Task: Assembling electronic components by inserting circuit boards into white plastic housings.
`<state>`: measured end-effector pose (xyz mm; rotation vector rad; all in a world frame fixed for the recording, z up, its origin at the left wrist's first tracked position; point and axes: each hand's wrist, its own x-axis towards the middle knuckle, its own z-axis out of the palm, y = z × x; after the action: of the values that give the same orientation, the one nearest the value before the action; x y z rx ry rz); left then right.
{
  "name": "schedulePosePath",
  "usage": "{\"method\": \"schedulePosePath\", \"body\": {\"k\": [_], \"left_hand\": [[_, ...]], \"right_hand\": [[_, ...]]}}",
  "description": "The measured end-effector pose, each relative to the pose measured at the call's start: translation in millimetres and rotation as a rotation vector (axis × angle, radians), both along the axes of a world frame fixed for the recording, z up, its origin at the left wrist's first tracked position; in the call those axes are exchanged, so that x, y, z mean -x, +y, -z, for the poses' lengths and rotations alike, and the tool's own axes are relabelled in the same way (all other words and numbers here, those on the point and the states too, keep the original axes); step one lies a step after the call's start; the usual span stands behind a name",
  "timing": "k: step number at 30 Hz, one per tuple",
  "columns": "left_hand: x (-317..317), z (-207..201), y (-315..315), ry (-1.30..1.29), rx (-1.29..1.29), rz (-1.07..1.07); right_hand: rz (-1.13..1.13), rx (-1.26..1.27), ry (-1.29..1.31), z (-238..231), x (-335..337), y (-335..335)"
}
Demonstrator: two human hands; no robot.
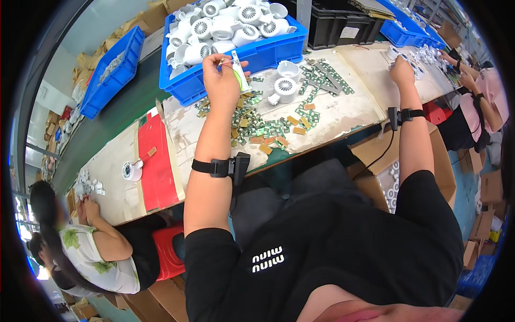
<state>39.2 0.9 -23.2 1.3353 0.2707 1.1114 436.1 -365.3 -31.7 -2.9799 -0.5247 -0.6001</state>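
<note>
My left hand (pixel 221 83) is raised in front of a blue bin (pixel 236 58) heaped with white round plastic housings (pixel 249 33) that have slotted vents. Its fingers are closed on a slim white-and-green strip (pixel 240 71), with thin reddish wires by the fingertips. Far to the right, my right hand (pixel 402 73) is closed above the table beside small white round parts (pixel 393 52); what its fingers hold, if anything, is too small to make out. Between the hands, one white housing (pixel 285 90) lies on the table with a white cup-shaped part (pixel 288 70) behind it.
Small green circuit boards (pixel 311 102) and orange-brown pieces (pixel 266 148) are scattered over the worktable. A red sheet (pixel 156 161) and another housing (pixel 132 170) lie left. Beyond runs a green conveyor (pixel 137 91). Co-workers (pixel 102 241) sit on both sides; a cardboard box (pixel 378 188) stands below.
</note>
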Motion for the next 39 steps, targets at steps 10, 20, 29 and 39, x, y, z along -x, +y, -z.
{"method": "schedulePosePath", "body": {"k": [10,20,29,39], "left_hand": [[9,-8,-10,0.139,-0.042,0.068],[8,-2,-8,0.233,-0.034,0.11],[13,0,-2,0.253,-0.066,0.083],[14,1,0,0.227,0.064,0.324]], "right_hand": [[0.106,-0.047,0.1,-4,0,4],[0.021,-0.082,0.038,-9,35,23],[-0.606,-0.501,0.122,-56,253,174],[-0.507,-0.168,0.349,-29,256,215]]}}
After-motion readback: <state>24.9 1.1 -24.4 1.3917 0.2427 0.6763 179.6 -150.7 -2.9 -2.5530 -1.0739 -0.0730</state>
